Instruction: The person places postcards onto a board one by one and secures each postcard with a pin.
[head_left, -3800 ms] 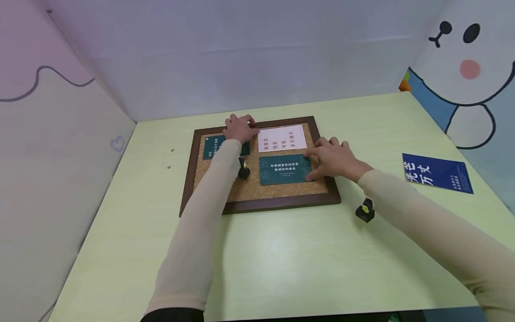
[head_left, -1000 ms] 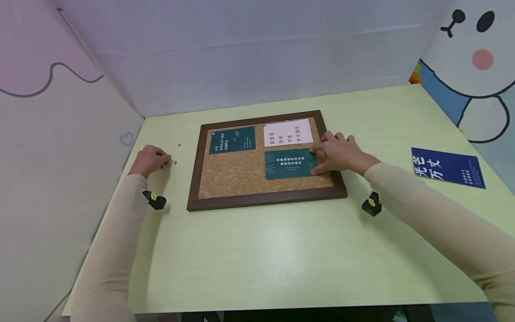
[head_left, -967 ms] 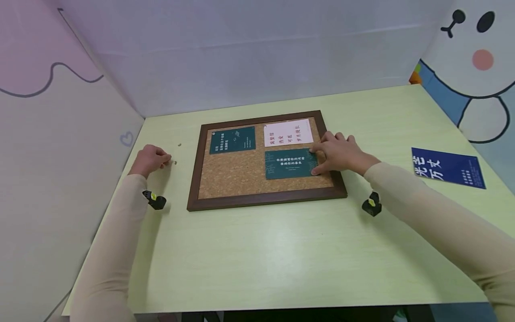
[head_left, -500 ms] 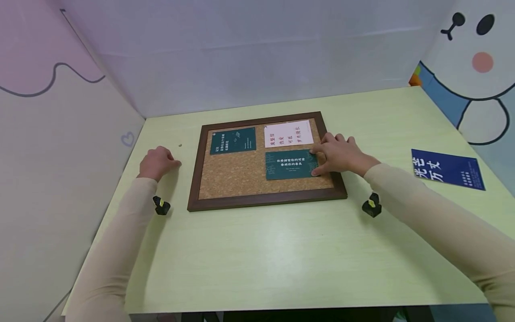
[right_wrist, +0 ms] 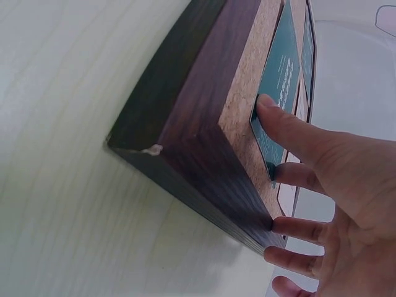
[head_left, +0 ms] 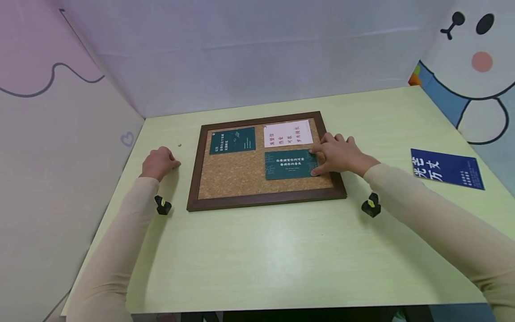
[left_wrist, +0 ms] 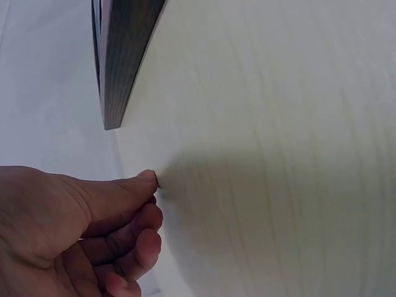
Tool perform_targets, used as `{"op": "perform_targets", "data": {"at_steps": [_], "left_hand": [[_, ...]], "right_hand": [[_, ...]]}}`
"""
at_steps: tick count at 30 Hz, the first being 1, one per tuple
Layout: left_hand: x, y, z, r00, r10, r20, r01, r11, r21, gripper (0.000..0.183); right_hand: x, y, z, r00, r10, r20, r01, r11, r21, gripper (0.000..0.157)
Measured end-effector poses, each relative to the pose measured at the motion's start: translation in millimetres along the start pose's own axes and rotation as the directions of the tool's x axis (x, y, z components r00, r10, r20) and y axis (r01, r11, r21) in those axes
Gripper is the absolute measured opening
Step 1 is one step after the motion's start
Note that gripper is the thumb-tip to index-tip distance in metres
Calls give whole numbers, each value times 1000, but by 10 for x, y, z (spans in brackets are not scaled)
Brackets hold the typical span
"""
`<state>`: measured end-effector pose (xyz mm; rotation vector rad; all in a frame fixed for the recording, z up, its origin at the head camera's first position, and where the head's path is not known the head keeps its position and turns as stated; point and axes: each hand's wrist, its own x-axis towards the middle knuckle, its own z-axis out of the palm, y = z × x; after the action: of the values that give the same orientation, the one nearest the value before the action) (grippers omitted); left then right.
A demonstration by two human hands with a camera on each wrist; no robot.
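Looks like card-pinning to me: the right hand (head_left: 339, 153) is spread fairly wide, thumb and index pressing the right-hand corners of the lower green card (head_left: 286, 169) on the corkboard (head_left: 229, 183). Left hand (head_left: 158, 163) is pinched at the tabletop (head_left: 257, 250), seemingly on a tiny tack (left_wrist: 157, 180), hard to see tbh. Next move probably calls for bringing that over without nudging the card.

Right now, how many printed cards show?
4: upper-left teal card, white card and lower teal card on the corkboard; blue card on the table, right of it. Any beneath would be hidden.
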<state>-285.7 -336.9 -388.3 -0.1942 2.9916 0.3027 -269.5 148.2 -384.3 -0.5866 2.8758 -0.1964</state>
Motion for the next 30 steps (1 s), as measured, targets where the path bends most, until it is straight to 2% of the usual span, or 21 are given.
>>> {"op": "perform_targets", "data": {"at_steps": [5, 13, 17, 20, 22, 26, 30], "left_hand": [[43, -27, 18, 999, 13, 31, -13, 1000, 5, 23], [44, -25, -1, 998, 63, 8, -63, 998, -20, 19], [49, -19, 15, 998, 68, -16, -69, 994, -88, 20], [69, -37, 44, 999, 38, -18, -40, 989, -142, 22], [83, -59, 61, 1000, 11, 2, -11, 983, -183, 24], [101, -97, 105, 1000, -15, 11, 17, 960, -280, 25], [95, -61, 147, 1000, -4, 1, 4, 936, -353, 23]], "right_hand": [[6, 3, 10, 1000, -3, -2, 3, 1000, 7, 73], [10, 7, 18, 1000, -5, -5, 5, 1000, 0, 72], [5, 7, 14, 1000, -2, -5, 2, 1000, 1, 72], [3, 4, 11, 1000, 1, -6, -1, 1000, 1, 72], [4, 1, 9, 1000, 1, -7, -1, 1000, 1, 73], [5, -8, 4, 1000, 1, -8, -1, 1000, 0, 73], [2, -11, 5, 1000, 6, -3, -6, 1000, 2, 73]]}}
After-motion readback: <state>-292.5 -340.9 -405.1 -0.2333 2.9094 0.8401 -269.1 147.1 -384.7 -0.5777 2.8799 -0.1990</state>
